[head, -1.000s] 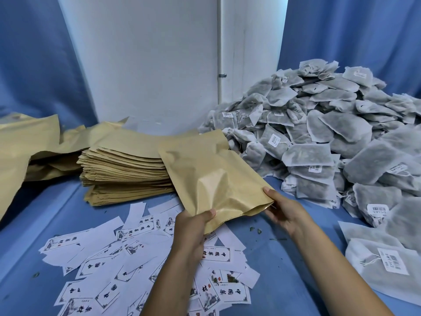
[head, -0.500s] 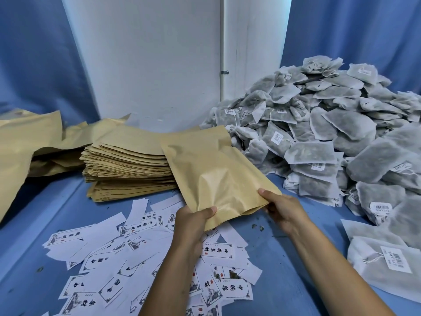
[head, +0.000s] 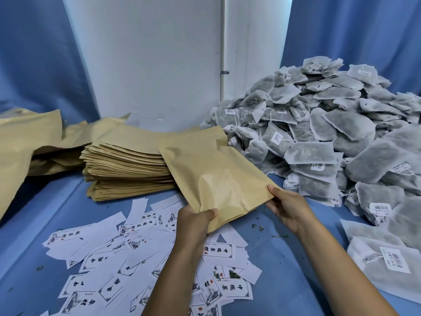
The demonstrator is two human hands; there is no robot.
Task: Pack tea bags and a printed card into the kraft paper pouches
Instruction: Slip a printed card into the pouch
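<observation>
Both hands hold one kraft paper pouch (head: 214,179) in the middle of the frame, lifted a little above the blue table (head: 284,270). The left hand (head: 196,224) pinches the near corner, thumb on top and the other fingers hidden underneath. The right hand (head: 289,208) grips the near right edge, fingers curled around it. The pouch's far end leans on the stack of flat pouches (head: 127,165) at middle left.

The step now looks like opening the pouch mouth. To do it well, each hand should hold just one side of the mouth and pull gently apart, so the paper does not rip or crease. I cannot tell if the mouth is open yet.

The printed cards (head: 141,258) lie scattered at lower left, under the left arm. The big pile of tea bags (head: 330,137) sits at right, close to the right hand, an easy reach.
</observation>
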